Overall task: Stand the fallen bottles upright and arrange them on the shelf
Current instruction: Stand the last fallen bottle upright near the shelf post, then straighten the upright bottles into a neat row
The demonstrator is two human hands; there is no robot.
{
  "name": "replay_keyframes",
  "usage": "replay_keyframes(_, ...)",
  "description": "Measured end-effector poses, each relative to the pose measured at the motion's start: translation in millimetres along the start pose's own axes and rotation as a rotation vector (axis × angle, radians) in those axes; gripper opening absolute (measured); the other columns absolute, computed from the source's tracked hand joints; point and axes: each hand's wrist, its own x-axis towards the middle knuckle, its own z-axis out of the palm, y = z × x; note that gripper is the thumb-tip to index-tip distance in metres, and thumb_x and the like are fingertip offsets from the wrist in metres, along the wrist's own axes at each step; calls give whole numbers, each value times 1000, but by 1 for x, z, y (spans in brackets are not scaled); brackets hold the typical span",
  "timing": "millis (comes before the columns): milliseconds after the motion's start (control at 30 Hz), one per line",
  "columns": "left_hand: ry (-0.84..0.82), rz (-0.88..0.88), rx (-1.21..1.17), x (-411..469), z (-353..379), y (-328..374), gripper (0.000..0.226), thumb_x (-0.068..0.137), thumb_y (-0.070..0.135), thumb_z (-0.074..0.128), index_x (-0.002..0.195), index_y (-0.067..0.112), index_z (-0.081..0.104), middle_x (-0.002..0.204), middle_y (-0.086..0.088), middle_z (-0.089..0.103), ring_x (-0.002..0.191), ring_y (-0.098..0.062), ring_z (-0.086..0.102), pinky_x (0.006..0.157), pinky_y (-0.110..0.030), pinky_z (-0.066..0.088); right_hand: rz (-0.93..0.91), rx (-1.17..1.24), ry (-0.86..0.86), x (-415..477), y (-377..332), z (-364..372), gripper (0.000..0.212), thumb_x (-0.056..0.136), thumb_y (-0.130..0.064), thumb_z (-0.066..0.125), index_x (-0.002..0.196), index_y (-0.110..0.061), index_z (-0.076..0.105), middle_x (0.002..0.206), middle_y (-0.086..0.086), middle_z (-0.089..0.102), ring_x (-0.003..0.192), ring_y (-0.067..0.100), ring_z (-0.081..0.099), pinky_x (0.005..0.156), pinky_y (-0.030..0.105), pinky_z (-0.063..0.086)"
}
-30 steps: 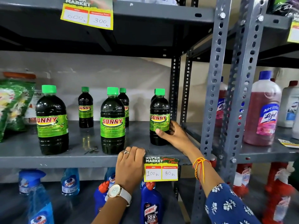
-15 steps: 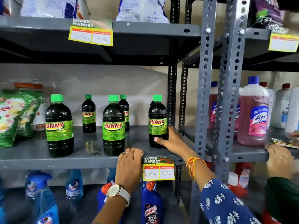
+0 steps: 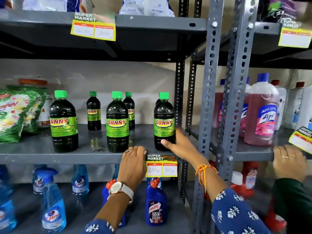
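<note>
Several dark Sunny bottles with green caps stand upright on the grey middle shelf (image 3: 42, 156): one at the left front (image 3: 63, 122), one in the middle front (image 3: 117, 123), one at the right front (image 3: 164, 122), and smaller-looking ones behind (image 3: 93, 111), (image 3: 130, 108). Another bottle is mostly hidden behind the right one. My right hand (image 3: 179, 144) wraps the base of the right bottle, thumb across its front. My left hand (image 3: 134, 163) rests over the shelf's front edge, fingers curled on the lip, holding nothing else.
Green detergent bags (image 3: 15, 114) lie at the shelf's left end. A price tag (image 3: 161, 166) hangs between my hands. Blue spray bottles (image 3: 52, 205) and a Harpic bottle (image 3: 156, 203) stand below. Grey uprights (image 3: 209, 98) bound the right. Another person's hand (image 3: 287, 159) grips the neighbouring shelf holding pink Lizol bottles (image 3: 263, 112).
The view has tilted upward and shifted slightly. My right hand stays on the right bottle, my left on the shelf edge. Another person's hand has appeared on the right shelf.
</note>
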Motion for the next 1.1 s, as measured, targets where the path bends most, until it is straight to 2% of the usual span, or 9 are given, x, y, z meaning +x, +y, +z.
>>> replay_keyframes(133,-35,15,16,-1,-8,3,26,83,21,33,77,11,56,69,-5,60,61,-23,55,59,-31,45,31,-5,-12,2,6,1,55,85,-32,62,131,-17,35,134,5,50,124,18,45,94,28,33)
replay_keyframes(267,-74,16,1,-4,-11,4,25,83,17,34,84,10,58,75,-7,61,67,-26,57,70,-30,35,46,-48,4,4,9,3,60,84,-35,63,131,-14,33,133,7,50,126,23,45,95,30,35)
replay_keyframes(400,-117,57,-162,-10,-24,-5,32,86,17,37,103,4,60,101,-14,65,92,-31,59,87,-28,35,16,23,168,-2,7,8,99,70,-55,69,144,-20,12,150,3,34,137,21,33,112,40,30)
replay_keyframes(533,139,58,-233,-11,-58,-49,28,93,17,41,112,4,56,121,-14,58,111,-25,51,97,-34,39,-371,32,545,-20,-32,31,73,77,-37,69,136,-26,26,133,-3,37,123,10,43,105,20,34)
replay_keyframes(600,315,23,-152,-6,-78,-80,26,90,16,45,113,6,52,119,-16,59,109,-27,50,94,-39,40,-460,61,560,-15,-57,53,65,77,-34,68,132,-22,35,124,-1,46,114,12,51,100,21,41)
replay_keyframes(733,509,-267,-55,0,-108,-154,34,86,21,51,111,-3,50,117,-24,55,109,-36,47,90,-48,41,-187,115,338,15,-92,103,83,70,-43,75,136,-13,33,128,4,52,116,13,50,99,25,43)
replay_keyframes(833,339,-484,-13,4,-120,-188,79,80,54,55,124,-10,44,126,-27,50,114,-42,46,92,-53,40,33,128,222,25,-96,129,89,63,-42,80,132,-11,32,110,-3,56,103,10,53,68,1,38)
replay_keyframes(933,49,-665,21,14,-122,-196,114,62,74,64,137,-6,32,129,-27,50,115,-41,49,97,-52,33,115,37,210,28,-89,146,96,52,-57,81,126,-21,31,109,-3,61,103,16,60,75,20,43)
replay_keyframes(1100,26,-668,68,10,-103,-199,91,59,84,50,110,9,48,82,-12,69,82,-31,64,89,-41,33,121,-180,272,21,-90,154,104,47,-60,80,126,-17,28,115,8,63,104,31,61,85,42,51)
